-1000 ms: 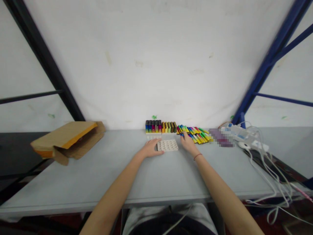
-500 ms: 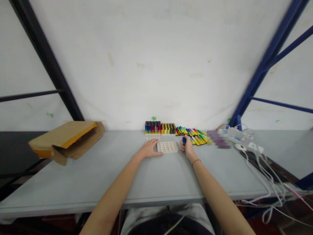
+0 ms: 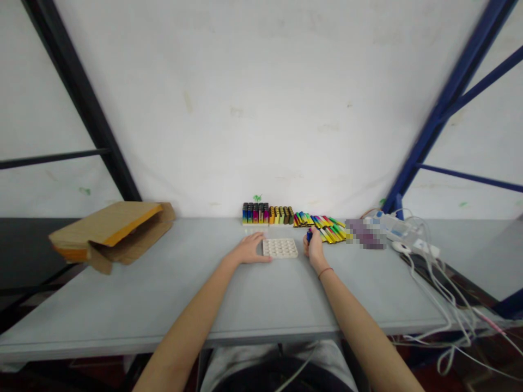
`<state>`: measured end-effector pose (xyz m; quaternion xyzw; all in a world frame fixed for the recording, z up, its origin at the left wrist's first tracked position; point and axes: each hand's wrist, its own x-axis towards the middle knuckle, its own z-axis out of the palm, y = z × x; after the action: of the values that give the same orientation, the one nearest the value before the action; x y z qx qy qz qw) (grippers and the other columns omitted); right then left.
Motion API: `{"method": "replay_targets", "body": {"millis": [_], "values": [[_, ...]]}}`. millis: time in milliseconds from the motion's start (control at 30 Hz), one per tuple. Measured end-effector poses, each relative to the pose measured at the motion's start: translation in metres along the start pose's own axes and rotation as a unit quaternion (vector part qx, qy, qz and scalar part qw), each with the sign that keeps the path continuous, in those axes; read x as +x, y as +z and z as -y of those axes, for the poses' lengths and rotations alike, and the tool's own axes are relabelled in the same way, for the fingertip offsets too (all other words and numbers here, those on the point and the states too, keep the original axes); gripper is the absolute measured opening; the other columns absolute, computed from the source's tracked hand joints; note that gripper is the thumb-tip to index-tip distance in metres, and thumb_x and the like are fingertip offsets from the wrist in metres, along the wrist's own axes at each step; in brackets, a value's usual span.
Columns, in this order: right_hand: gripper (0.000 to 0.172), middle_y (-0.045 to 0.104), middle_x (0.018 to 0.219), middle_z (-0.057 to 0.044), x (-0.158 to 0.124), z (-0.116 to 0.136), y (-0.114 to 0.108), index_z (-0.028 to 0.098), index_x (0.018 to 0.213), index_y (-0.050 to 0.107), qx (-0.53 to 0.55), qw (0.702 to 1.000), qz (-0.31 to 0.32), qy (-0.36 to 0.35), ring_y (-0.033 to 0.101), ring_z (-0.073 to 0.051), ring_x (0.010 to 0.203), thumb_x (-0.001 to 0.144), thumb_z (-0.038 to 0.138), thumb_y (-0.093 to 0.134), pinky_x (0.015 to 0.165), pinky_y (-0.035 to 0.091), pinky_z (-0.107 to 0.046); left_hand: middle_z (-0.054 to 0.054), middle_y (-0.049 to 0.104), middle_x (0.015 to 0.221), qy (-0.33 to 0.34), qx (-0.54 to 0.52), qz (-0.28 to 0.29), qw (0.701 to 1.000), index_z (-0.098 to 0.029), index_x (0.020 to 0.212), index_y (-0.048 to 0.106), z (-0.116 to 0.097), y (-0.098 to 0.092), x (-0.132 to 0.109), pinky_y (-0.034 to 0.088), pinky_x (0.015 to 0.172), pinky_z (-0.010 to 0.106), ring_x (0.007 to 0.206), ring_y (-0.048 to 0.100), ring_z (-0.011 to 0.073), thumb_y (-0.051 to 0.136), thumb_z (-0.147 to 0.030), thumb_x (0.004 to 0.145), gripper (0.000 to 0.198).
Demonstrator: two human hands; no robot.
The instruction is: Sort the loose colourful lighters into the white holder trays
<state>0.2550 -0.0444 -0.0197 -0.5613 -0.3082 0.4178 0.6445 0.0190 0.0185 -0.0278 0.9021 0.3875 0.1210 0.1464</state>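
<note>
A white tray (image 3: 280, 248) with rows of small holes lies flat on the table. My left hand (image 3: 248, 249) spans its left end, thumb along the near edge and fingers at the far corner. Just right of the tray, my right hand (image 3: 314, 247) is closed round a dark blue lighter (image 3: 309, 235), held upright with its lower part hidden by the fingers. Behind that hand lie loose shiny lighters (image 3: 334, 233) in yellow, green and other colours. Farther back, upright lighters with black tops (image 3: 255, 213) stand in a tray, beside yellow, orange and dark ones (image 3: 281, 214).
An opened cardboard box (image 3: 110, 231) lies at the left of the grey table (image 3: 163, 305). To the right are a power strip (image 3: 394, 224), a white mouse-like object (image 3: 401, 247) and tangled white cables (image 3: 439, 283). The wall rises behind the table; a blue post (image 3: 441, 109) stands right.
My right hand has drawn slightly nearer and turned, with the blue lighter now more upright. My left hand and the tray have barely moved.
</note>
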Motion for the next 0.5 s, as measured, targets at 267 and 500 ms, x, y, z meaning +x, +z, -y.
{"method": "replay_targets", "body": {"millis": [267, 500], "values": [[0.041, 0.019, 0.033, 0.007, -0.0044, 0.0081, 0.0011, 0.024, 0.051, 0.026, 0.041, 0.997, 0.001, 0.062, 0.012, -0.008, 0.029, 0.09, 0.038, 0.025, 0.031, 0.009, -0.022, 0.015, 0.032, 0.152, 0.007, 0.021, 0.013, 1.0, -0.018, 0.134, 0.049, -0.0037, -0.0044, -0.002, 0.023, 0.114, 0.045, 0.141, 0.027, 0.0339, 0.071, -0.064, 0.069, 0.083], [0.044, 0.021, 0.033, 0.007, -0.0039, 0.0054, 0.0008, 0.024, 0.05, 0.028, 0.021, 0.999, 0.0, 0.037, 0.015, -0.008, 0.028, 0.09, 0.043, 0.027, 0.031, 0.01, -0.022, 0.012, 0.032, 0.153, 0.006, 0.02, 0.013, 1.0, -0.02, 0.134, 0.048, -0.0016, -0.0035, -0.0018, 0.023, 0.114, 0.043, 0.141, 0.027, 0.033, 0.07, -0.066, 0.068, 0.083]]}}
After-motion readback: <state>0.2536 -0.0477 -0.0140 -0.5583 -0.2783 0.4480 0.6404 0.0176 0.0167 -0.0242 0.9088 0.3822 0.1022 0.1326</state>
